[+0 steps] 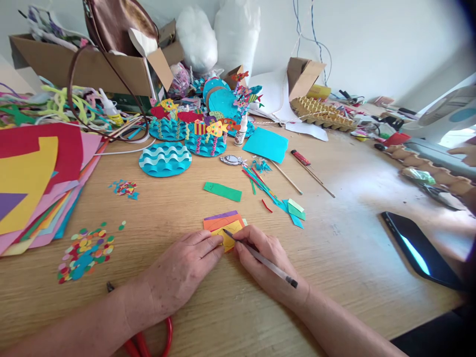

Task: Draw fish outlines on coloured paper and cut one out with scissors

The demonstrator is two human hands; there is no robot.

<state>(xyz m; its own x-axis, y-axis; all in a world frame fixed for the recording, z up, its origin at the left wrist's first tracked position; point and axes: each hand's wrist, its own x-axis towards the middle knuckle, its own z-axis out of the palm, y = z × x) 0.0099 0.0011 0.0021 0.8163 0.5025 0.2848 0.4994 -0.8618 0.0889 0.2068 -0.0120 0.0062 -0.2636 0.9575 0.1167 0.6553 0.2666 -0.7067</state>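
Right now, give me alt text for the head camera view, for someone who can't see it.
Two bare hands work on a wooden table: the left hand presses down a small stack of coloured paper pieces while the right hand draws on the yellow top piece with a pen. Around them lie paper dots, blue wave discs, coloured sheets, red scissors and a phone.

No text, label or number is readable.

I see a pale wooden table (353,248) running back to a plain white wall (372,34), where thin cables (312,34) hang down. Bright daylight falls from my right, washing out the tabletop's far side.
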